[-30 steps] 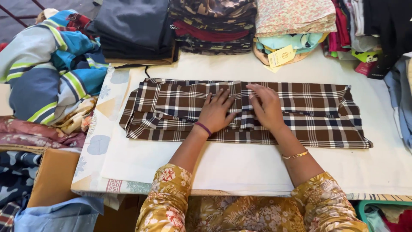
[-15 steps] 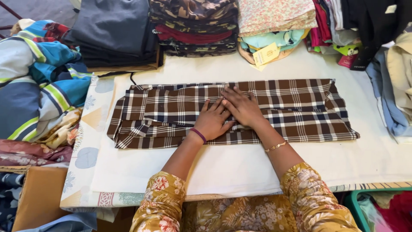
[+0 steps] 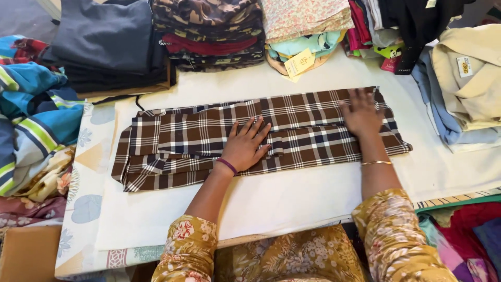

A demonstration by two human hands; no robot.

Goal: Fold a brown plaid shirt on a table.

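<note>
Lying flat: plaid shirt [image 3: 209, 141] mid-worktop [image 3: 292, 203], long axis 9 to 3 o'clock
Left hand [image 3: 246, 146]: open palm at centre
Right hand [image 3: 361, 114]: open palm, nearer 3 o'clock end

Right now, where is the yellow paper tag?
In the head view, the yellow tag hangs at the back of the table, off a stack of folded clothes, just beyond the brown checked cloth that both hands press flat.
</note>
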